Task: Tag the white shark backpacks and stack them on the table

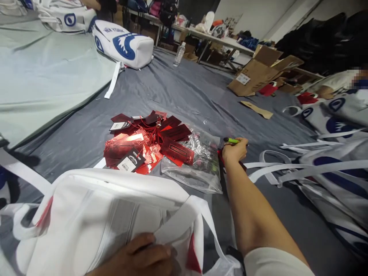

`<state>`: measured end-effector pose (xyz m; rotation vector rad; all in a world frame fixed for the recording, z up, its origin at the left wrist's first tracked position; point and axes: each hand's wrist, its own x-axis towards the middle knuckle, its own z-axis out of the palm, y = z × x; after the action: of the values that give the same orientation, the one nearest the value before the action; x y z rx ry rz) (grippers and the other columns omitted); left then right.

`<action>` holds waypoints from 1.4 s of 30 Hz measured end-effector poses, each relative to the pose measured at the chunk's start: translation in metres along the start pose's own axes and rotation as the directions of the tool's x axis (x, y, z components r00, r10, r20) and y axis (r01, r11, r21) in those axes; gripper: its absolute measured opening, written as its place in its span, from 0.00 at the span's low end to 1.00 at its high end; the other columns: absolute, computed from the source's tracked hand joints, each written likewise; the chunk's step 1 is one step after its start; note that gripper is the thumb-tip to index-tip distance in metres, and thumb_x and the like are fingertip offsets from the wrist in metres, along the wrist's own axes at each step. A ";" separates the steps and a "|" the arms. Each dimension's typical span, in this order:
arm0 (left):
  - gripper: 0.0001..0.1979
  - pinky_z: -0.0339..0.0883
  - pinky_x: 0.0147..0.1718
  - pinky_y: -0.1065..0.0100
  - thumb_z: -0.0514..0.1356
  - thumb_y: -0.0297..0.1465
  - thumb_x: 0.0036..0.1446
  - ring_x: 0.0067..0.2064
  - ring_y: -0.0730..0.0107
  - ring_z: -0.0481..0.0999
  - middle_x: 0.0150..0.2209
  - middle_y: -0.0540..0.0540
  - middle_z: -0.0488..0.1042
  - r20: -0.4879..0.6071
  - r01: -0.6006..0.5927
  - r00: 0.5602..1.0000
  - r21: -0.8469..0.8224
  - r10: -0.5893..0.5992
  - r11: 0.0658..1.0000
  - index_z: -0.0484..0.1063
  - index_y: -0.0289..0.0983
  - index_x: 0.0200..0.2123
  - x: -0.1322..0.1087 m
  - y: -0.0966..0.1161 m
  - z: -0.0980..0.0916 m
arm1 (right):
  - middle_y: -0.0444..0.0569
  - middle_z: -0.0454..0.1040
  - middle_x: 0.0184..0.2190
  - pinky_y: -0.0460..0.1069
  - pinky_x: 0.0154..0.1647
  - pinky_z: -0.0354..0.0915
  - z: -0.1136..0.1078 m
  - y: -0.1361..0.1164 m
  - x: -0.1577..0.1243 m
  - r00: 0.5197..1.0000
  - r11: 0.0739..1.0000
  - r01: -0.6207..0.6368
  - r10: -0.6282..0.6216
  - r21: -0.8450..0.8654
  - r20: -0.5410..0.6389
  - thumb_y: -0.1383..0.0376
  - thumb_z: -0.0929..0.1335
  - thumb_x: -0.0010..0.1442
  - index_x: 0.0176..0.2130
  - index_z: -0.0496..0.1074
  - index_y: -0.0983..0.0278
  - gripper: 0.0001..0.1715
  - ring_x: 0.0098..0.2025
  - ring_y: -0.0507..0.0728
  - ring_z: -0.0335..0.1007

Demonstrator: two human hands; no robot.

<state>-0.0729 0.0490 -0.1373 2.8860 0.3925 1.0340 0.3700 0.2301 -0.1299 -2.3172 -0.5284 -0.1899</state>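
In front of me lies a white backpack point(83, 214) with white straps and red inner edges showing. My left hand point(146, 255) is on it at the bottom, fingers bent against the white strap point(178, 218); the fingertips are partly hidden. Out to the right, my right hand point(236, 151) is closed around a slim green and black tool point(231, 140), whose kind I cannot make out. Beyond the backpack is a fanned bunch of shiny red and black hang tags point(176, 151). A clear plastic bag point(198, 178) lies between the tags and my right hand.
More white backpacks stand at the right point(339, 161), and one with blue print point(126, 42) lies at the back left. Also on the grey cloth point(198, 92) are a plastic bottle point(179, 54), an open cardboard box point(255, 74) and a brown strip point(257, 110). Another person's arm shows far right.
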 end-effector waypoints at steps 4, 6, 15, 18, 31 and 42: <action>0.03 0.54 0.63 0.62 0.63 0.37 0.60 0.57 0.69 0.68 0.44 0.55 0.79 0.006 0.034 0.999 -0.145 -0.034 0.989 0.74 0.45 0.35 0.009 0.000 -0.011 | 0.45 0.70 0.32 0.52 0.47 0.60 -0.047 -0.032 -0.009 0.988 0.995 0.101 -0.098 0.023 -0.116 0.78 0.65 0.47 0.45 0.63 0.57 0.26 0.39 0.58 0.69; 0.05 0.47 0.66 0.60 0.60 0.36 0.62 0.57 0.68 0.68 0.45 0.52 0.78 0.002 0.034 0.999 -0.198 -0.035 0.980 0.74 0.42 0.36 0.010 0.000 -0.017 | 0.45 0.71 0.31 0.50 0.44 0.60 -0.071 -0.053 -0.018 0.963 0.967 0.228 -0.206 0.118 -0.172 0.78 0.64 0.48 0.45 0.64 0.58 0.25 0.36 0.56 0.69; 0.08 0.44 0.67 0.58 0.57 0.32 0.64 0.53 0.67 0.71 0.38 0.51 0.78 -0.094 -0.011 0.996 -0.192 -0.007 0.981 0.70 0.39 0.32 0.008 -0.004 -0.016 | 0.39 0.74 0.29 0.47 0.40 0.64 -0.074 -0.130 -0.144 0.746 0.672 0.494 -0.654 0.552 0.129 0.71 0.68 0.55 0.39 0.68 0.61 0.09 0.32 0.52 0.71; 0.08 0.47 0.65 0.55 0.56 0.32 0.64 0.54 0.65 0.71 0.40 0.50 0.79 -0.114 -0.046 0.993 -0.159 0.028 0.986 0.72 0.39 0.33 0.005 -0.004 -0.020 | 0.39 0.76 0.30 0.47 0.38 0.66 -0.111 -0.136 -0.167 0.692 0.630 0.447 -0.693 0.635 0.200 0.61 0.69 0.60 0.40 0.68 0.61 0.09 0.32 0.50 0.73; 0.06 0.54 0.59 0.55 0.56 0.30 0.62 0.51 0.64 0.73 0.35 0.50 0.79 -0.266 -0.142 0.953 0.022 0.143 0.990 0.70 0.39 0.32 -0.001 0.002 -0.026 | 0.37 0.70 0.19 0.45 0.14 0.61 -0.277 0.042 -0.383 0.738 0.636 -0.274 -0.342 0.722 0.581 0.46 0.66 0.63 0.38 0.69 0.60 0.20 0.14 0.49 0.62; 0.07 0.57 0.57 0.55 0.55 0.31 0.62 0.50 0.63 0.74 0.33 0.50 0.79 -0.271 -0.118 0.954 0.056 0.129 0.991 0.69 0.40 0.31 0.000 0.002 -0.020 | 0.36 0.67 0.16 0.43 0.12 0.56 -0.232 0.050 -0.396 0.743 0.674 -0.335 -0.241 0.658 0.625 0.51 0.68 0.59 0.31 0.66 0.61 0.17 0.12 0.47 0.57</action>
<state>-0.0851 0.0464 -0.1211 2.8368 0.2477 1.4707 0.0381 -0.0901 -0.1089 -1.4909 -0.7180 0.8189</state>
